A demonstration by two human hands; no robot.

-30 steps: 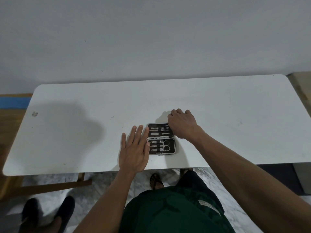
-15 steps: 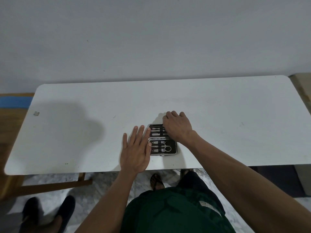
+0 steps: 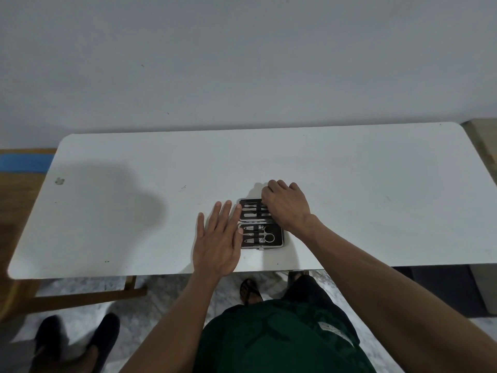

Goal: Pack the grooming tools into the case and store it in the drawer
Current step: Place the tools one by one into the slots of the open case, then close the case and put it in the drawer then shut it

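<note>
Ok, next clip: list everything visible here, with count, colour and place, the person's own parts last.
grooming case: one, black lining, silver rim, lying open near the table's front edge
grooming tools: several, silver, strapped in both halves; exact count unclear
scissors: one, silver, in the near half
table: one, white, against the wall
wall: one, pale grey, behind the table
black shoes: two, on the floor at lower left
left hand: flat, fingers straight, at the case's left edge
right hand: fingers curled over the far half's right side; what they hold is hidden

White table (image 3: 349, 184); black-lined case (image 3: 278, 239), silver rim; silver tools (image 3: 255, 211); green clothing (image 3: 282, 340).
</note>
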